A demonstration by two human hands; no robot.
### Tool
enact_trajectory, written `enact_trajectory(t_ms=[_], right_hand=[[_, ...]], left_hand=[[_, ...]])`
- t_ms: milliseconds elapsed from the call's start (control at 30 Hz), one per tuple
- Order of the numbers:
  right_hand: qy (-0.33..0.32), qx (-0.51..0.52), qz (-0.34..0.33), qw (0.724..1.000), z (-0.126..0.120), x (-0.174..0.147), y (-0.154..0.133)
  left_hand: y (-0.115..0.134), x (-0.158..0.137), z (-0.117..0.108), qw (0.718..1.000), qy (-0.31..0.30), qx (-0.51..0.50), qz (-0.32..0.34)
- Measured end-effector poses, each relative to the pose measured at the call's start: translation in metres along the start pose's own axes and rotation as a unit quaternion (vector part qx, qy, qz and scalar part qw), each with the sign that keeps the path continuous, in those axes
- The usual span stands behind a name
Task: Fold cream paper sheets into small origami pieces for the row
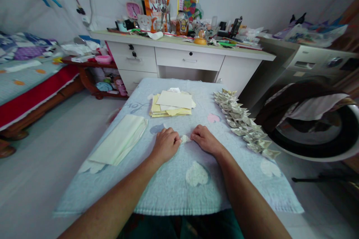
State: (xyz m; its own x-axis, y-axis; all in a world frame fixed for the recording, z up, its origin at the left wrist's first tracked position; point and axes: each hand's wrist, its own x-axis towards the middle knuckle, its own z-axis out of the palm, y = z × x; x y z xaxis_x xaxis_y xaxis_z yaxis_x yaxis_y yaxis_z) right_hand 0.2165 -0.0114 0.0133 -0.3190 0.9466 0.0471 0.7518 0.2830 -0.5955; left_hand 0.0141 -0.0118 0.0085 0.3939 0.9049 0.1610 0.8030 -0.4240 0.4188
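A small piece of folded paper [185, 139] is pinched between both hands just above the cloth-covered table. My left hand [166, 142] is closed on its left end. On the other end, my right hand [204, 139] is closed too, with the knuckles up. Fingers hide much of the paper, so its exact shape cannot be made out. Beyond the hands lies a stack of cream and yellow paper sheets [175, 100]. To the left is a pile of long pale sheets [119, 140]. Several folded paper boats [242, 119] stand in tight rows on the right.
A blue patterned cloth [179, 190] covers the table. Behind it stands a white desk [193, 59] crowded with jars and small items. An open front-loading washing machine [314, 127] is close on the right; a bed [36, 78] is on the left.
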Motion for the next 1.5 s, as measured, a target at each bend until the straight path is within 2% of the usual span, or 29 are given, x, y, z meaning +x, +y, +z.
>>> enact_trajectory(t_ms=[200, 467, 767, 967, 1300, 1400, 1500], right_hand=[[0.007, -0.022, 0.009, 1.000, -0.001, -0.005, -0.009], [-0.015, -0.115, 0.025, 0.993, 0.003, 0.000, -0.015], [-0.021, -0.192, 0.062, 0.979, 0.008, 0.000, -0.023], [-0.017, -0.195, 0.068, 0.978, 0.008, -0.002, -0.024], [0.001, -0.200, 0.079, 0.977, 0.010, -0.002, -0.027], [0.006, -0.204, 0.077, 0.976, 0.011, -0.002, -0.028], [0.004, -0.209, 0.079, 0.975, 0.011, -0.002, -0.028]], left_hand=[[0.000, 0.000, 0.000, 1.000, -0.005, 0.002, -0.004], [-0.001, -0.001, 0.001, 1.000, 0.008, 0.003, -0.021], [-0.004, 0.002, -0.001, 0.998, -0.027, -0.026, -0.042], [-0.006, 0.004, -0.003, 0.998, -0.010, -0.018, -0.054], [-0.008, 0.003, -0.006, 0.998, -0.027, -0.010, -0.062], [-0.010, 0.004, -0.007, 0.997, -0.019, -0.031, -0.061], [-0.012, 0.006, -0.009, 0.996, 0.013, -0.089, -0.027]])
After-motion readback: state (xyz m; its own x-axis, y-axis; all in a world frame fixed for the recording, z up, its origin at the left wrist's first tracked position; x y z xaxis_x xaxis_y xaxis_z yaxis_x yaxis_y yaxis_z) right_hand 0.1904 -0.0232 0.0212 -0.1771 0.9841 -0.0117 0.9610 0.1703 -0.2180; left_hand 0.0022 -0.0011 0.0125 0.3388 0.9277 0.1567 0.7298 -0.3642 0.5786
